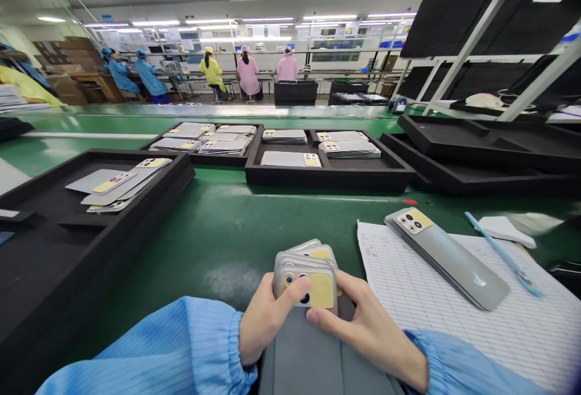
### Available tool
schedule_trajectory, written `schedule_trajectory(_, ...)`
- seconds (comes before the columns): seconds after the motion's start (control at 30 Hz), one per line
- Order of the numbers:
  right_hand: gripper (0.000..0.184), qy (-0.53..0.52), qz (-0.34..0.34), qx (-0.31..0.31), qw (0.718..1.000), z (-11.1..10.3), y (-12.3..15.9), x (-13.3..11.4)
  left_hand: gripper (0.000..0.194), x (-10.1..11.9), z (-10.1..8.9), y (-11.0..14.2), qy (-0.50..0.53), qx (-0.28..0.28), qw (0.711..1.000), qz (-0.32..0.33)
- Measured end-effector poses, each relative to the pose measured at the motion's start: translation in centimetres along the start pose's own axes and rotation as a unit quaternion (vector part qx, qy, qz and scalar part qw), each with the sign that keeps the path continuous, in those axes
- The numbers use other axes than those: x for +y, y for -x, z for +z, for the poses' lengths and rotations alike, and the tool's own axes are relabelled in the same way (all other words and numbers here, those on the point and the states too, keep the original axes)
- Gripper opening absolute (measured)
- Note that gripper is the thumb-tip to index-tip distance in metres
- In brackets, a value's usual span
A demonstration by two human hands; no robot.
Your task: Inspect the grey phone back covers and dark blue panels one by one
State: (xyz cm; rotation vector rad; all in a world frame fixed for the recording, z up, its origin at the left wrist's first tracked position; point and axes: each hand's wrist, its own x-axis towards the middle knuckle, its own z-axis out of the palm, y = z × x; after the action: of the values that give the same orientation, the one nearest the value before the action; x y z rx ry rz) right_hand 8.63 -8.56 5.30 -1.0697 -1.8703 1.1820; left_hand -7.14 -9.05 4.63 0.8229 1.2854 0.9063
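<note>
A stack of grey phone back covers point(299, 340) is between my two hands at the table's front edge, camera ends pointing away from me. The top cover carries a yellow sticker beside its lens rings, and the covers behind fan out slightly. My left hand point(267, 310) is closed on the stack's left side, its thumb on the camera area. On the right side, my right hand point(363, 322) grips the stack with its thumb near the sticker's lower edge. The fingers underneath are hidden. To the right, another pile of phone back covers point(454, 262) rests on a lined paper sheet point(408, 298).
A blue pen point(499, 250) lies on the paper. Black trays point(327, 176) with covers stand across the green table point(218, 213), and another black tray point(172, 195) is at left. More trays point(476, 171) are stacked at right. Several people sit at a far bench.
</note>
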Motion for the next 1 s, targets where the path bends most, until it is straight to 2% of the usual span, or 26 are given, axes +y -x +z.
schedule_trajectory(0.07, 0.034, 0.0, 0.003, 0.001, 1.0, -0.02, -0.02, -0.04, 0.052, -0.27, 0.17, -0.03, 0.004, 0.034, 0.999, 0.0)
schedule_trajectory(0.2, 0.034, 0.0, 0.007, -0.006, 1.0, -0.04, 0.04, 0.0, 0.048, -0.52, 0.2, -0.06, 0.01, 0.035, 0.999, 0.022)
schedule_trajectory(0.4, 0.031, 0.001, 0.004, -0.006, 1.0, -0.07, 0.12, 0.07, 0.034, 0.09, -0.19, 0.0, 0.006, -0.043, 0.998, 0.043)
schedule_trajectory(0.5, 0.031, -0.001, 0.003, -0.007, 1.0, -0.1, 0.06, 0.08, 0.032, 0.05, -0.32, -0.08, 0.002, -0.058, 0.997, 0.051)
schedule_trajectory(0.73, 0.031, 0.004, 0.011, -0.005, 1.0, -0.1, 0.02, 0.0, 0.029, -0.36, -0.03, -0.04, 0.015, -0.005, 0.998, 0.053)
schedule_trajectory(0.9, 0.032, -0.003, 0.011, -0.003, 1.0, -0.01, 0.09, 0.0, 0.028, -0.48, -0.49, -0.24, -0.003, -0.07, 0.996, 0.05)
schedule_trajectory(1.0, 0.034, -0.015, 0.008, -0.002, 1.0, -0.07, 0.03, -0.01, 0.035, -0.7, -0.76, -0.37, 0.056, -0.079, 0.995, 0.012)
